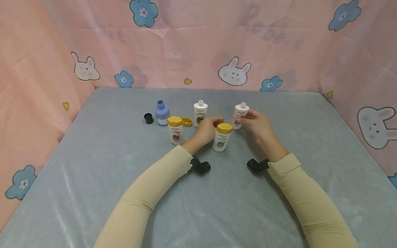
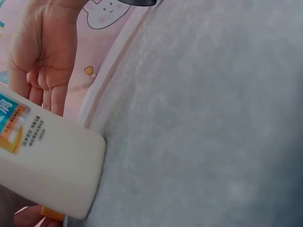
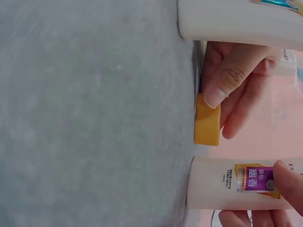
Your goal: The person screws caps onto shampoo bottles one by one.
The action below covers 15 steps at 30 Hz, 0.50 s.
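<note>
My right hand (image 1: pixel 258 127) grips a white bottle (image 1: pixel 241 115) whose neck is uncapped; in the right wrist view its purple label (image 3: pixel 258 178) shows beside the thumb. My left hand (image 1: pixel 207 131) is low over the table between the bottles. It pinches a gold cap (image 3: pixel 207 119), thumb on the near side, close against the tabletop. Just in front of that cap stands a white bottle with a gold lid (image 1: pixel 221 137), which fills the left side of the left wrist view. Another uncapped white bottle (image 1: pixel 200 111) stands behind my left hand, partly covered by it.
Left of my left hand stands a white bottle with a gold lid (image 1: pixel 176 132). Behind it are a loose gold cap (image 1: pixel 187 121) and an open blue bottle (image 1: pixel 162 113). A black cap (image 1: pixel 148 118) lies farther left. Pink patterned cloth (image 1: pixel 192 44) hangs behind the grey table (image 1: pixel 108 137).
</note>
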{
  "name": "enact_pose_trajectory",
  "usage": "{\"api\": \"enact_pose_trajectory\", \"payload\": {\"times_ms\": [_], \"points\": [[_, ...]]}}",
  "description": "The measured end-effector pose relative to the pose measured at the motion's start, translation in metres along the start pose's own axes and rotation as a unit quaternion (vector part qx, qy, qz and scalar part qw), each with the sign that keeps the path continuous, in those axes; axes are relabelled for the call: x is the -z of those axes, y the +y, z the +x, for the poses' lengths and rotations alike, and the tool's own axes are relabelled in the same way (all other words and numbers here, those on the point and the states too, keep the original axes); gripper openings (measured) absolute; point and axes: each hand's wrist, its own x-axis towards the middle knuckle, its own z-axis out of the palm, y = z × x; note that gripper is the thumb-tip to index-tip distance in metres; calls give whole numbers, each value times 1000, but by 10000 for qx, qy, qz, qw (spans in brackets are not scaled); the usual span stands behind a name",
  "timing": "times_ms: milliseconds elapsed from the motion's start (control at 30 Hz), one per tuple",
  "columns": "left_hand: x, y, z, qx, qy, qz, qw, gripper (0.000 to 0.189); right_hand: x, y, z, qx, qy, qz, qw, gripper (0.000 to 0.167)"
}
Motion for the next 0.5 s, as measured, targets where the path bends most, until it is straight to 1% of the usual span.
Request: {"api": "enact_pose_trajectory", "payload": {"times_ms": [133, 233, 400, 500], "points": [[1, 0, -1, 24, -13, -64, 10000, 45, 0, 2, -2, -35, 112, 34, 9999, 54], [6, 2, -4, -59, 47, -118, 9999, 43, 1, 2, -6, -14, 153, 58, 9999, 54], [20, 13, -12, -336, 252, -244, 9988, 40, 4, -3, -16, 205, 155, -124, 9996, 54], [27, 21, -18, -371, 236, -342, 9984, 40, 7, -8, -23, 403, 175, -284, 9986, 53]]}}
